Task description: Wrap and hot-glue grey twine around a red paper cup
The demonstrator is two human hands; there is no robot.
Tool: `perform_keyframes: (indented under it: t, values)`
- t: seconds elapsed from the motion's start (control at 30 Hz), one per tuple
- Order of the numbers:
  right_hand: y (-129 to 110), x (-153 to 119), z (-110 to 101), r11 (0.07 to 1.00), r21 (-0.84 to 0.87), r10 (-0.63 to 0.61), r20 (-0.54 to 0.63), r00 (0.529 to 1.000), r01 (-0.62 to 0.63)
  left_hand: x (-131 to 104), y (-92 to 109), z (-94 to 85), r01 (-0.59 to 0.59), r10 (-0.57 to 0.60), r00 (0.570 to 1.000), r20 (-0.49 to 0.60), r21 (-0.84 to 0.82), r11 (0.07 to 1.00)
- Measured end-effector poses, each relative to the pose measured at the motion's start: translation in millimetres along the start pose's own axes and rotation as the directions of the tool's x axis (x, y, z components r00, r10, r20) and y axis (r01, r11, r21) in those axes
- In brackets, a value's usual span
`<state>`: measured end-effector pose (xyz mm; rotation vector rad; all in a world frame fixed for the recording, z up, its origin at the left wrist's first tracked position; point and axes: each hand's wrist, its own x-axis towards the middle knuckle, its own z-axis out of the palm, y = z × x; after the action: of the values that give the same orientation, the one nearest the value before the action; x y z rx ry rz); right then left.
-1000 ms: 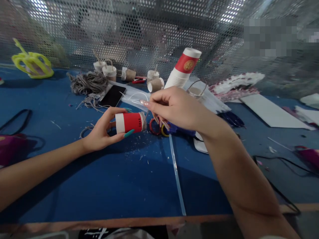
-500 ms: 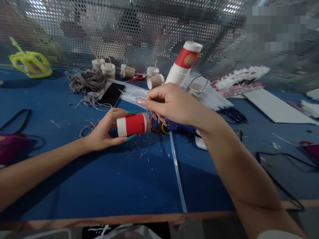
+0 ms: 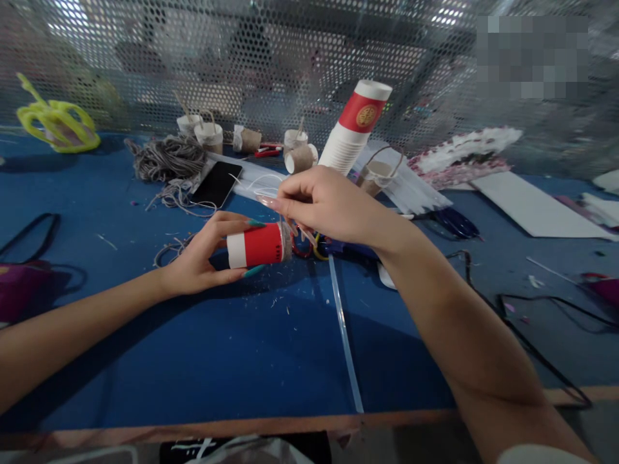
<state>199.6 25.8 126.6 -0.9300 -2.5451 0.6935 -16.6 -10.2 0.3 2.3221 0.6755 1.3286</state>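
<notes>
A red and white paper cup (image 3: 261,246) lies on its side, its rim end to the right wrapped in grey cord. My left hand (image 3: 203,254) grips it between thumb and fingers. Above the wrapped end, my right hand (image 3: 316,200) pinches a thin strand of cord (image 3: 281,222) that runs down to the cup. Behind my right hand are red-handled scissors (image 3: 302,250) and a blue glue gun (image 3: 348,249), partly covered. A clear glue stick (image 3: 344,335) stretches from there toward the table's front edge.
Grey cord (image 3: 167,158) is heaped beside a black phone (image 3: 217,183). Small wrapped cups (image 3: 209,136) stand at the back, near a leaning stack of paper cups (image 3: 355,125). A yellow basket (image 3: 62,125) sits at the back left; a white board (image 3: 536,206) lies at right.
My right hand has shifted slightly left and down, still pinching the strand. The cup and my left hand have hardly moved.
</notes>
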Motion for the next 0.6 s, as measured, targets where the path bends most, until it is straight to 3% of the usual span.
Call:
perform_keyframes:
  t: [0.23, 0.6]
  values:
    - [2.3, 2.1, 0.5, 1.0, -0.016, 0.0, -0.024, 1.0, -0.001, 0.7, 0.5, -0.9, -0.052, 0.052, 0.999, -0.014, -0.019, 0.998]
    - [0.2, -0.9, 3.8, 1.0, 0.027, -0.006, 0.001, 1.0, 0.006, -0.9, -0.6, -1.5, -0.044, 0.043, 0.999, 0.014, 0.016, 0.999]
